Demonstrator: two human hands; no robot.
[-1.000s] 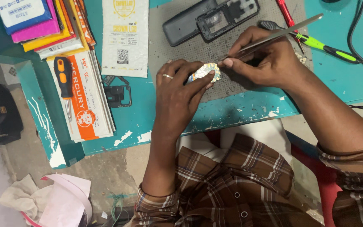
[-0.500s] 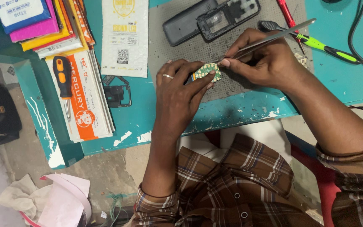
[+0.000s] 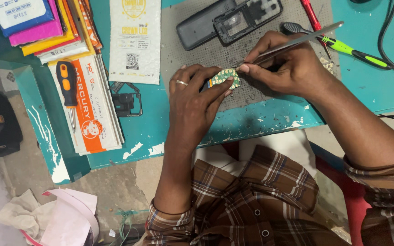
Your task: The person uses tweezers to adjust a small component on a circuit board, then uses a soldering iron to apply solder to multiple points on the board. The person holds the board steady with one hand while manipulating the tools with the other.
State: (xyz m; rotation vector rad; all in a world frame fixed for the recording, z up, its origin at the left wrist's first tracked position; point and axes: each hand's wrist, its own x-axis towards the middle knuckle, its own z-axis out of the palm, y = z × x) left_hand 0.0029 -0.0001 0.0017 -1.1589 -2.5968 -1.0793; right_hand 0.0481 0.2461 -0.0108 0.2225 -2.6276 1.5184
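My left hand (image 3: 192, 98) pinches a small green circuit board (image 3: 225, 77) with round gold contacts, held just above a grey work mat (image 3: 233, 52). A ring shows on one finger. My right hand (image 3: 284, 64) grips slim metal tweezers (image 3: 297, 42), whose tips meet the board's upper right edge. Behind my hands, a dark phone housing (image 3: 229, 20) lies open on the mat.
A teal table (image 3: 174, 132) with chipped paint holds a stack of coloured packets (image 3: 46, 27), an orange-handled screwdriver (image 3: 67, 86) on a white and orange packet, a white pouch (image 3: 135, 38), a small black frame (image 3: 126, 104), a green-handled tool (image 3: 347, 48), a red pen and black cables.
The board has turned from its pale side to its green side with gold contacts. Both hands stay in nearly the same place, the tweezers still at the board.
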